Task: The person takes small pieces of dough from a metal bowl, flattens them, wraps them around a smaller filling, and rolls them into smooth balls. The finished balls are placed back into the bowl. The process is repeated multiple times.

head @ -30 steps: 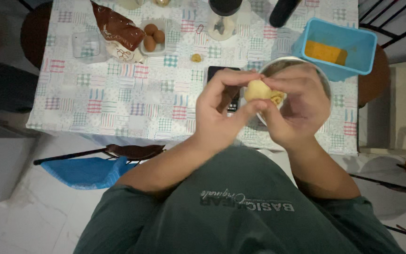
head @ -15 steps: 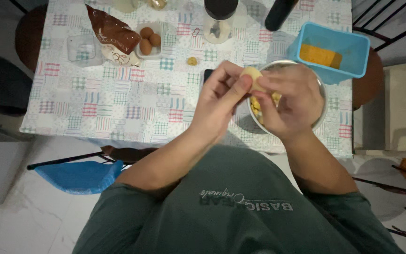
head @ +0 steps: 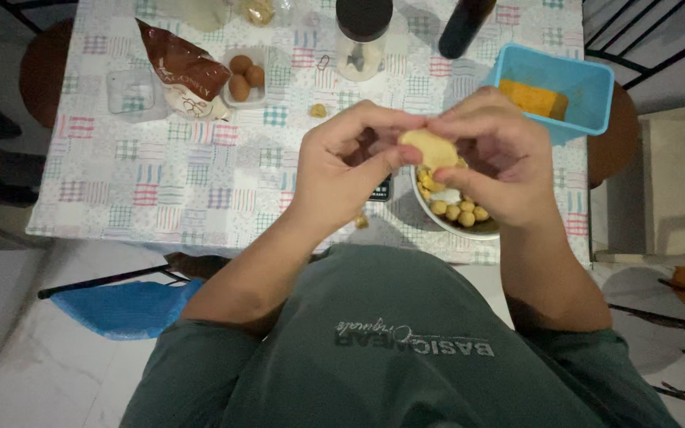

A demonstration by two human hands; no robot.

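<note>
Right now I see both hands raised together above the counter [head: 200,182], pinching one pale yellow dough piece [head: 430,148] between them. My left hand [head: 350,170] grips it from the left with thumb and fingertips; my right hand [head: 497,158] closes on it from the right, fingers curled over the top. The dough piece sits directly over a metal bowl [head: 438,222] that holds small round dough balls [head: 457,211] and lies partly hidden under the right hand. Just left of the bowl a dark flat object peeks out beneath the left hand; I cannot tell what it is. Farther back stand a blue plastic tub [head: 588,87] with an orange block [head: 531,97] inside, a dark bottle [head: 464,25], a black-lidded jar [head: 362,32], a tray of brown eggs [head: 243,75] and a brown bag [head: 188,67]. A checked cloth covers the counter.
</note>
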